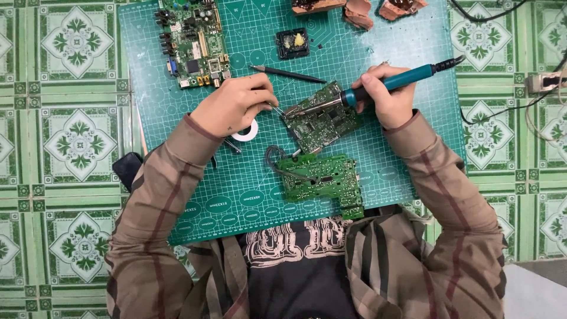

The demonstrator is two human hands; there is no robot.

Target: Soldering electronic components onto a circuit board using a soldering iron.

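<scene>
A small green printed circuit board (321, 120) lies tilted near the middle of the green gridded cutting mat (177, 118). The right hand (387, 94), just right of the board, is curled around a teal-handled soldering iron (378, 87) whose tip touches the board. The left hand (233, 106), just left of it, pinches thin solder wire (276, 109) reaching the board's edge.

A cutting mat (177, 118) is lying on the floor (59, 147). On it, one circuit board (322, 118) is sitting behind another (322, 180), with a larger board (192, 41) lying at the far left corner.
</scene>
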